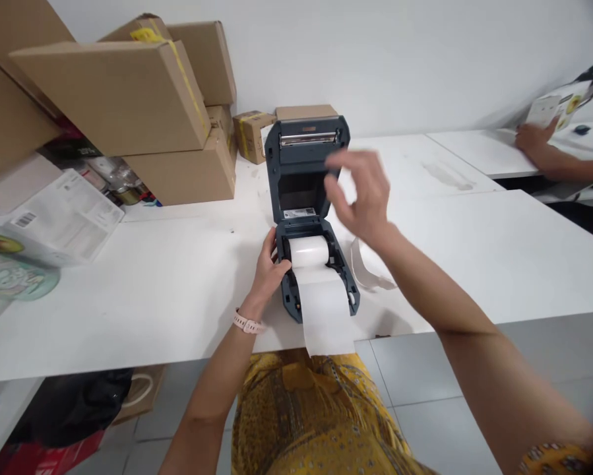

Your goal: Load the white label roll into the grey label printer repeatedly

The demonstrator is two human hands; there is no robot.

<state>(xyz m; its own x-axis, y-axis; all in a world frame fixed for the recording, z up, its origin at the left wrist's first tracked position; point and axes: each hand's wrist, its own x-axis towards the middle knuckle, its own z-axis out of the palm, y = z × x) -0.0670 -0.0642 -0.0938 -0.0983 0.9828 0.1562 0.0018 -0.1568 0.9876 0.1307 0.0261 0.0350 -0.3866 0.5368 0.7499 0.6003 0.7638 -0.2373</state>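
A dark grey label printer (320,155) stands on the white table with its lid raised. Inside it lies a roll of white labels (309,251), and a strip of label paper (326,316) runs forward out of the printer, hanging past the table edge. My left hand (269,270) grips the printer's left side, thumb on the rim beside the roll. In the air by the lid's right edge, my right hand (364,191) is slightly blurred, its thumb and fingers curved but apart, holding nothing. A curled piece of white paper (368,267) lies right of the printer.
Stacked cardboard boxes (123,99) fill the back left. White printed cartons (68,214) and a green bottle (19,274) sit at the left. Behind the printer is a small taped box (251,135). A co-worker's hand (536,138) touches a box at the far right.
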